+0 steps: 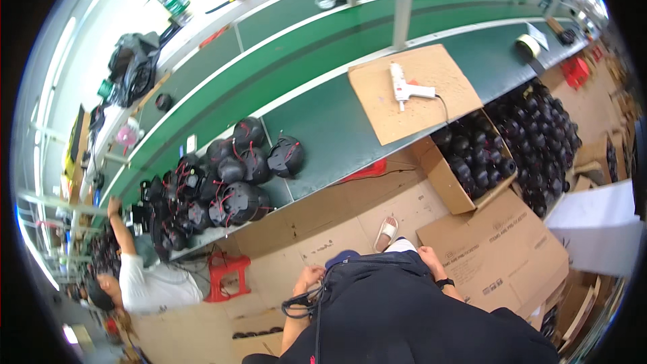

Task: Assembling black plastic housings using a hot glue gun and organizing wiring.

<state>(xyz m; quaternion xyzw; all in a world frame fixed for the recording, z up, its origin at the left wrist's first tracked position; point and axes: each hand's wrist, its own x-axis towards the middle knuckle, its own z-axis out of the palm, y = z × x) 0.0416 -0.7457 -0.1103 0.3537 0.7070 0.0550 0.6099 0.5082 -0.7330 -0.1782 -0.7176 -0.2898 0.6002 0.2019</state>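
Observation:
My left hand (311, 277) is at the left side of my black top (391, 303), its fingers curled. Dark cords (296, 305) loop around that wrist. On the other side, my right hand (429, 257) is also curled, beside the top's edge, with a black band (444, 283) on the wrist. What either hand holds, if anything, is too small or hidden to make out. Ahead on the green bench, a white glue gun (408, 87) lies on a cardboard sheet (377, 111), apart from both hands.
Black helmet-like shells (286, 156) with red cords crowd the bench's left. A cardboard box (445, 185) of dark round parts stands below the bench at right, beside a flattened carton (495, 249). A red stool (228, 276) and a person in white (158, 283) are at left.

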